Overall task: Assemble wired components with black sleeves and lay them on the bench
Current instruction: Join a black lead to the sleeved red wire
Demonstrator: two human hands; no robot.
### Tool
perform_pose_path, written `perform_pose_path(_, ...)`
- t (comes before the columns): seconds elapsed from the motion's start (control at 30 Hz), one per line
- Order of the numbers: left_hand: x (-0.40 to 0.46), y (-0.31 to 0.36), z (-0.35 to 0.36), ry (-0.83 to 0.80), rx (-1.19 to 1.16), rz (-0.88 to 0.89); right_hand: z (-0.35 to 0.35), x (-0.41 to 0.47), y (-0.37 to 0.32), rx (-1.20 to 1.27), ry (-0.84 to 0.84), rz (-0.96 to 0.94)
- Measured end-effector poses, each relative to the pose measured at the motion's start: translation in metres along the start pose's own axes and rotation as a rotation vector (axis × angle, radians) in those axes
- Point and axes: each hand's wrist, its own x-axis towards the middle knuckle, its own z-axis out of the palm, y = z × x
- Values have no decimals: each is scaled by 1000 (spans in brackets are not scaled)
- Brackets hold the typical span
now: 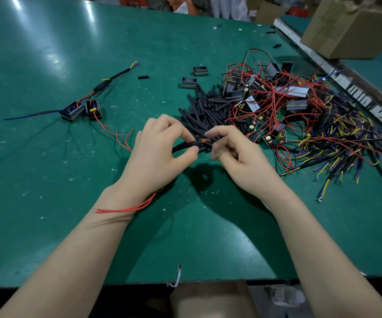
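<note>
Hands meet above a green bench [47, 157]: left hand [160, 152] pinches a black sleeve [185, 145] where red wires [125, 210] enter, right hand [235, 154] pinches its other end. 2 finished components [81, 110] lie far left; loose sleeves [206, 109] just beyond.

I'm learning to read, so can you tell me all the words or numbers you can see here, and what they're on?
No text here can be read.
Cardboard box: faint marks on its side, too blurred to read.
White strip along the bench's right edge: dark marks, too blurred to read.
Small black components: no text visible.
</note>
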Motion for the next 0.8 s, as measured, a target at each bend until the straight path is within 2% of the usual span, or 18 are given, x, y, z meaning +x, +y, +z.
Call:
perform_pose_path(0.2, -2, -4, 0, -5, 159, 104, 2, 1, 0, -20, 61, -8)
perform_pose_path(0.43, -2, -2, 4, 2, 138, 156, 2, -1, -2, -34, 76, -31)
perform_pose_path(0.8, -2, 1, 5, 38, 19, 127, 4, 0, -4, 15, 73, 45)
